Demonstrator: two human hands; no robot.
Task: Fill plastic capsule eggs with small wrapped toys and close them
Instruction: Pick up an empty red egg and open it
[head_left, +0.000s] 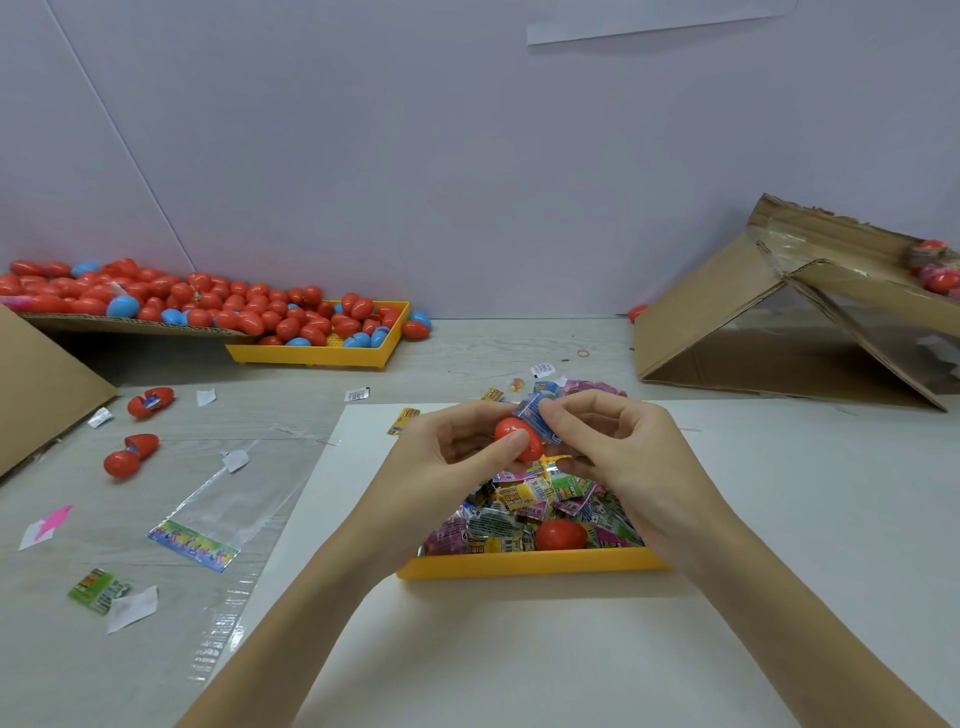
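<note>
Filling step, seen from the head camera, with the near yellow tray (530, 564) as landmark. Far left of the tray and beyond it, a heap of red and blue eggs (208, 304) spills from a cardboard flap into a second yellow tray (311, 356). Nearer, well left of the landmark tray, 2 open red eggs (150, 402) (130, 454) lie hinged apart on the table (467, 353). Directly above the landmark tray, the left hand (447, 457) grips a red capsule egg (517, 439), thumb curled across its near face. Its long axis appears to run roughly level, left to right, and its opening seems to face the right hand, though the fingers hide the rim. The right hand (613, 447) pinches a blue wrapped toy (535, 415) between thumb and forefinger, touching the upper right of the egg. Inside the tray lie many wrapped toys (524, 506) and 1 more red egg (561, 535). Far right of the tray stands a tilted cardboard box (727, 312).

Judged stage: insertion under way, closure not yet done. The next move calls for pushing the packet fully inside so that no wrapper edge is trapped, then pressing both halves together.
</note>
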